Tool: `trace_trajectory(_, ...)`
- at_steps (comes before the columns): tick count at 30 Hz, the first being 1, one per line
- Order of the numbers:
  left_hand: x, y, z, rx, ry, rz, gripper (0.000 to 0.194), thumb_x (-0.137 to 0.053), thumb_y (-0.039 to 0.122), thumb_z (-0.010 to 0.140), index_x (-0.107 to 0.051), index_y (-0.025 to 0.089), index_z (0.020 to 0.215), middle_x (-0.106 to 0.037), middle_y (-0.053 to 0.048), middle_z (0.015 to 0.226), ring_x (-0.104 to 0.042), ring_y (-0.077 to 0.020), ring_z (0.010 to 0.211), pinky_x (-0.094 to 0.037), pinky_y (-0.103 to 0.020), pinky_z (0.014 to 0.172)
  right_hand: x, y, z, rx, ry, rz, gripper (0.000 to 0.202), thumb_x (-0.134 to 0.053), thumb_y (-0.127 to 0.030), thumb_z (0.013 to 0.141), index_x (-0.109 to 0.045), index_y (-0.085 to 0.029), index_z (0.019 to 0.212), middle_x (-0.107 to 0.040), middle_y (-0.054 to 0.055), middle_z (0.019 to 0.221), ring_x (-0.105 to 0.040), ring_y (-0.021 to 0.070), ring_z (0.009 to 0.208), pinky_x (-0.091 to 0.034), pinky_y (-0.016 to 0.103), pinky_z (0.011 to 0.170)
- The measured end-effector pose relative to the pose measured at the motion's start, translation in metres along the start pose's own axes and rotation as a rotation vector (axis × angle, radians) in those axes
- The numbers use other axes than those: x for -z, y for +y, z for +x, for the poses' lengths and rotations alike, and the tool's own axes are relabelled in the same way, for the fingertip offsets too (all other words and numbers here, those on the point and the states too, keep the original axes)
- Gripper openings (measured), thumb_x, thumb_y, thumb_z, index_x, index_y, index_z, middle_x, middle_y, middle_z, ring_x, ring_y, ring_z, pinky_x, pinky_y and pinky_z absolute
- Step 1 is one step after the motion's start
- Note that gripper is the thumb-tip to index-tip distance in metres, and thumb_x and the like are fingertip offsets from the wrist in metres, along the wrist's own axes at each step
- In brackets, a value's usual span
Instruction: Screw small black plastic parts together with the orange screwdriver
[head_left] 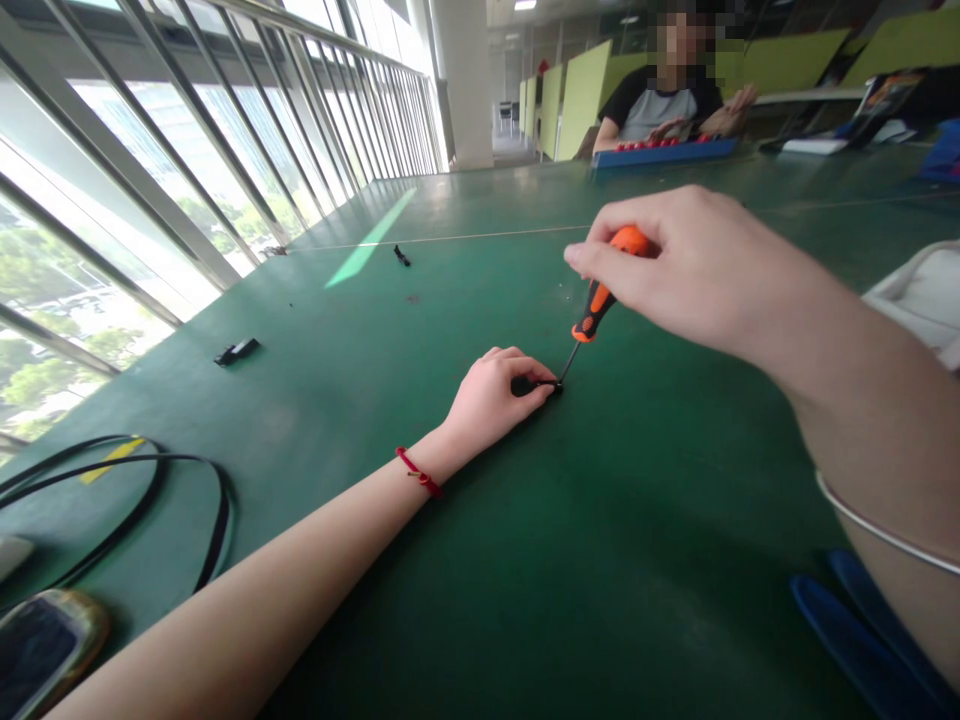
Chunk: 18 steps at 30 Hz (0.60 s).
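My right hand (675,270) is closed around the orange and black handle of a screwdriver (595,307). The screwdriver leans, its thin shaft pointing down and left to the tabletop. Its tip meets a small black part (558,386) pinched low on the table between the thumb and fingers of my left hand (499,395). Most of that part is covered by my fingers, so its kind does not show. Whether the tip sits in a screw is too small to make out.
On the green table (360,600) lie a black clip-like piece (237,351), a smaller black piece (402,256), a looped black cable (225,510) and a device with a dark screen (45,640). Blue-handled pliers or similar (855,630) lie lower right. Opposite sits a person (652,105) behind a blue tray (664,153).
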<state>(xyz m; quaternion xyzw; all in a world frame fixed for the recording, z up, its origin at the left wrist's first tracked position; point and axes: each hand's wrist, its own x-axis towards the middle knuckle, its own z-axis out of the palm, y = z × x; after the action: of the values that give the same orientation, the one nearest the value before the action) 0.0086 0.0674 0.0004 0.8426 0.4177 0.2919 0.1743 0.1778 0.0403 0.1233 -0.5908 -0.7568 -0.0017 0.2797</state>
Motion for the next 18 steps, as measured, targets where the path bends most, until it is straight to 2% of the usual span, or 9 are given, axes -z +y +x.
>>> trace_trajectory(2, 0.0000, 0.0001, -0.0002, -0.003, 0.001, 0.001, 0.016, -0.056, 0.024, 0.080, -0.071, 0.022, 0.087, -0.066, -0.002, 0.086, -0.056, -0.0180, 0.085, -0.045, -0.032, 0.082, 0.0007, -0.0002, -0.0001, -0.013, -0.024, -0.007, 0.032, -0.045, -0.041, 0.081, -0.052, -0.022, 0.057, -0.040, -0.001, 0.050, -0.031, 0.0111, 0.047, -0.023, 0.029, 0.050)
trace_trajectory(5, -0.0002, -0.0001, -0.0003, -0.007, 0.002, 0.001, 0.016, -0.057, 0.024, 0.080, -0.071, 0.022, 0.087, -0.066, -0.001, 0.086, -0.056, -0.0179, 0.085, -0.045, -0.032, 0.081, 0.0006, 0.0004, 0.0000, -0.012, 0.015, -0.007, 0.010, -0.052, -0.032, 0.075, -0.057, -0.023, 0.075, -0.050, -0.001, 0.060, -0.038, 0.0114, 0.050, -0.026, 0.028, 0.051)
trace_trajectory(7, -0.0004, -0.0003, -0.0003, -0.011, 0.004, -0.002, 0.016, -0.057, 0.024, 0.080, -0.071, 0.022, 0.087, -0.066, -0.001, 0.085, -0.056, -0.0179, 0.085, -0.045, -0.032, 0.081, -0.0002, 0.0010, 0.0002, -0.015, 0.035, -0.006, 0.011, -0.055, -0.032, 0.073, -0.055, -0.024, 0.080, -0.052, -0.001, 0.063, -0.041, 0.0121, 0.053, -0.027, 0.028, 0.052)
trace_trajectory(8, -0.0004, -0.0003, -0.0003, -0.013, 0.005, -0.003, 0.016, -0.057, 0.024, 0.080, -0.071, 0.022, 0.087, -0.066, -0.001, 0.085, -0.056, -0.0178, 0.085, -0.045, -0.032, 0.082, -0.0005, 0.0012, 0.0003, -0.014, 0.026, -0.003, 0.012, -0.053, -0.036, 0.075, -0.054, -0.024, 0.077, -0.050, -0.001, 0.060, -0.039, 0.0120, 0.052, -0.027, 0.028, 0.052)
trace_trajectory(10, -0.0003, -0.0001, -0.0001, -0.014, 0.004, -0.004, 0.016, -0.056, 0.024, 0.080, -0.071, 0.022, 0.087, -0.066, -0.001, 0.085, -0.056, -0.0177, 0.085, -0.045, -0.032, 0.082, -0.0006, 0.0014, 0.0005, -0.008, -0.014, 0.003, 0.027, -0.046, -0.042, 0.081, -0.048, -0.022, 0.063, -0.042, -0.001, 0.053, -0.033, 0.0111, 0.049, -0.025, 0.029, 0.052)
trace_trajectory(12, -0.0001, 0.0002, 0.0000, -0.007, -0.002, -0.002, 0.016, -0.056, 0.023, 0.079, -0.071, 0.022, 0.087, -0.066, -0.001, 0.085, -0.057, -0.0178, 0.085, -0.045, -0.032, 0.082, -0.0003, 0.0017, 0.0005, -0.008, -0.034, 0.008, 0.032, -0.044, -0.039, 0.083, -0.045, -0.021, 0.057, -0.040, -0.001, 0.051, -0.029, 0.0106, 0.048, -0.023, 0.030, 0.052)
trace_trajectory(16, 0.0002, 0.0005, 0.0001, 0.000, -0.007, 0.002, 0.016, -0.056, 0.024, 0.080, -0.071, 0.022, 0.086, -0.066, -0.002, 0.086, -0.057, -0.0180, 0.086, -0.045, -0.032, 0.083, 0.0004, 0.0033, 0.0000, 0.001, 0.023, 0.013, 0.003, -0.052, -0.026, 0.075, -0.052, -0.024, 0.076, -0.053, -0.001, 0.063, -0.038, 0.0126, 0.054, -0.026, 0.029, 0.053)
trace_trajectory(18, 0.0000, 0.0002, 0.0000, -0.002, -0.006, 0.004, 0.016, -0.056, 0.024, 0.080, -0.071, 0.022, 0.086, -0.066, -0.002, 0.086, -0.057, -0.0179, 0.085, -0.045, -0.032, 0.082, 0.0013, 0.0038, -0.0004, 0.003, 0.008, -0.002, 0.006, -0.052, -0.031, 0.077, -0.053, -0.025, 0.078, -0.052, -0.001, 0.062, -0.038, 0.0127, 0.053, -0.026, 0.028, 0.053)
